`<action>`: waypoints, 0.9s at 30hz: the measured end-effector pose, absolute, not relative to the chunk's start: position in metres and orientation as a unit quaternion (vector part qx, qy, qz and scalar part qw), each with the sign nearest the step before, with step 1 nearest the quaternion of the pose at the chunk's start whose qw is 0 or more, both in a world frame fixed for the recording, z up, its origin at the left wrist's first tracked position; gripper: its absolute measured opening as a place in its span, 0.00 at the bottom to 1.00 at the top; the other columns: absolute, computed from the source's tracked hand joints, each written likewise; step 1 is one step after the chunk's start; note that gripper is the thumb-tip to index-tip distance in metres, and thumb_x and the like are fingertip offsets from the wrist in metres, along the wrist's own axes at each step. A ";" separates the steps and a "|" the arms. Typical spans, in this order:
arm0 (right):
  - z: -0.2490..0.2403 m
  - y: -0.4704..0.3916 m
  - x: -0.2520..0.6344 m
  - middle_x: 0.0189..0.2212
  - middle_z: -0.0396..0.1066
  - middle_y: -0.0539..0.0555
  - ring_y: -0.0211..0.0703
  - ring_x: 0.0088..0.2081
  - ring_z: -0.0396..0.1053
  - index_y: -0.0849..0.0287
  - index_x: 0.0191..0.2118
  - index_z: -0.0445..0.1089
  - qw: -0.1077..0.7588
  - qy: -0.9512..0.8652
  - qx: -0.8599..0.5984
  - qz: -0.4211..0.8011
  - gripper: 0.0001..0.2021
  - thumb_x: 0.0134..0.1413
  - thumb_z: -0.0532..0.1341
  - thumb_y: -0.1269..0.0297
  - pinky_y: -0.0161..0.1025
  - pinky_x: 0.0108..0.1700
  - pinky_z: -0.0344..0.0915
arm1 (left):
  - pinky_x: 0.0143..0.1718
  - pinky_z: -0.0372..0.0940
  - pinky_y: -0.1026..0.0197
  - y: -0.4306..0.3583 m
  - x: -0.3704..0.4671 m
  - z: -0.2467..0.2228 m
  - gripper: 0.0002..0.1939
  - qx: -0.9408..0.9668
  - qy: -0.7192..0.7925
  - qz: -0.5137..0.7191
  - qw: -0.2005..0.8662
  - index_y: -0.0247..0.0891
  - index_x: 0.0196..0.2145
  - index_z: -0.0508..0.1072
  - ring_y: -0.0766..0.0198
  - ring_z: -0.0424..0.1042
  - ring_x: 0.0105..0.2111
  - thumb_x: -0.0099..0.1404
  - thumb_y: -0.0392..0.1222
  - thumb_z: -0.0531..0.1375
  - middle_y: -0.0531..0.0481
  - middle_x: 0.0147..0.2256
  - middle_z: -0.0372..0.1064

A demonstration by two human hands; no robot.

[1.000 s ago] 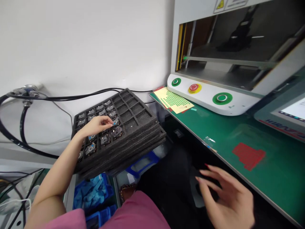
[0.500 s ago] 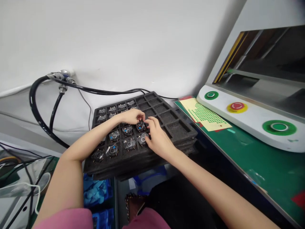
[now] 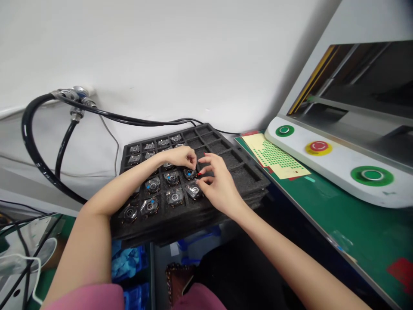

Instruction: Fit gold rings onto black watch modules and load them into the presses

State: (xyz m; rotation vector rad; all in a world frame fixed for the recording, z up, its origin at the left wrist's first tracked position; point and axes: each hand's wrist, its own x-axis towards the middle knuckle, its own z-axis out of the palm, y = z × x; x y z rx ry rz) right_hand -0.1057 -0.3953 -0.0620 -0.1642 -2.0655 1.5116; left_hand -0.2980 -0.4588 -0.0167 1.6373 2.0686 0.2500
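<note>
Pinching one small round metal part [image 3: 190,173] in the foam tray [image 3: 245,174] near its right-hand filled column, left hand [image 3: 178,156] fingertips closed on it, right hand [image 3: 217,186] spread open alongside; likely light, rigid, best gripped by the rim.

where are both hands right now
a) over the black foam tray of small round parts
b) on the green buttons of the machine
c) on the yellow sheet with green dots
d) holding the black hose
a: the left hand and right hand meet over the black foam tray, fingertips at one small round part.
</note>
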 end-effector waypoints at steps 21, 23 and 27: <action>-0.191 -0.307 0.253 0.55 0.60 0.62 0.39 0.36 0.70 0.56 0.46 0.63 0.446 -0.631 -0.547 0.322 0.18 0.47 0.63 0.61 0.41 0.33 0.76 | 0.24 0.65 0.65 -0.325 -0.051 -0.052 0.07 0.684 0.508 0.179 0.493 0.38 0.26 0.66 0.66 0.71 0.21 0.59 0.39 0.61 0.55 0.19 0.70; -0.192 -0.298 0.259 0.55 0.59 0.64 0.40 0.35 0.69 0.56 0.47 0.63 0.426 -0.660 -0.541 0.300 0.17 0.49 0.60 0.64 0.44 0.35 0.76 | 0.26 0.65 0.65 -0.295 -0.007 -0.081 0.07 0.719 0.492 0.182 0.457 0.38 0.25 0.67 0.67 0.70 0.22 0.58 0.35 0.62 0.55 0.20 0.69; -0.198 -0.288 0.262 0.56 0.59 0.66 0.42 0.36 0.70 0.57 0.49 0.62 0.403 -0.701 -0.533 0.249 0.16 0.53 0.56 0.71 0.48 0.40 0.76 | 0.31 0.66 0.64 -0.254 0.053 -0.133 0.06 0.755 0.491 0.200 0.386 0.38 0.28 0.67 0.67 0.71 0.27 0.60 0.32 0.61 0.55 0.25 0.71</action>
